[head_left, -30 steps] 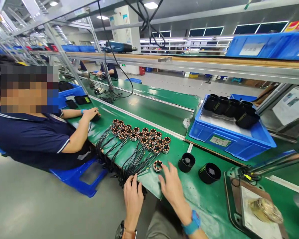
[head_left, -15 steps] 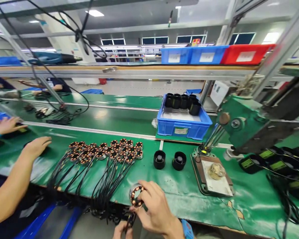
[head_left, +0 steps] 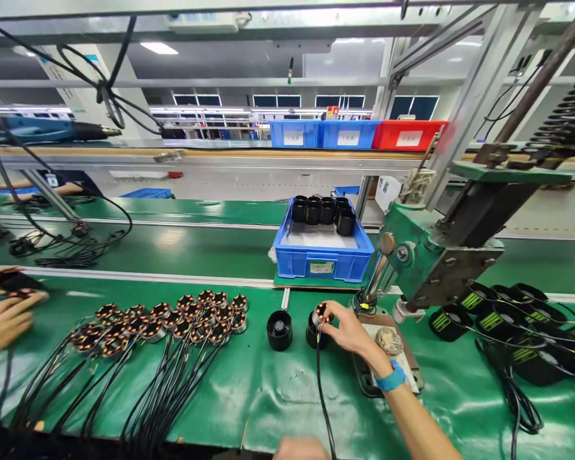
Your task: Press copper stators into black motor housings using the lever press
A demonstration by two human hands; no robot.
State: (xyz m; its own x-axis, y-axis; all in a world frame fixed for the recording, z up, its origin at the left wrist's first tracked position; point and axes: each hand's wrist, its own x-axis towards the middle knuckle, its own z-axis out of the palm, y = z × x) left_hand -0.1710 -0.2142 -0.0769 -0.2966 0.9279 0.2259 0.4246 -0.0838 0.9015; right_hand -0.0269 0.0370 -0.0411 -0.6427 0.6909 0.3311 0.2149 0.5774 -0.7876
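Green desk: one wound stator pinched by right hand; left hand blurred, grip not discernible; two black cups set nearby.

Bright overhead light; ceiling panel blown out at 11 o'clock, soft glare thrown on green surface at 9. Left hand smeared by motion at 6 o'clock. Metal upright skewed by wide-angle distortion at 2.
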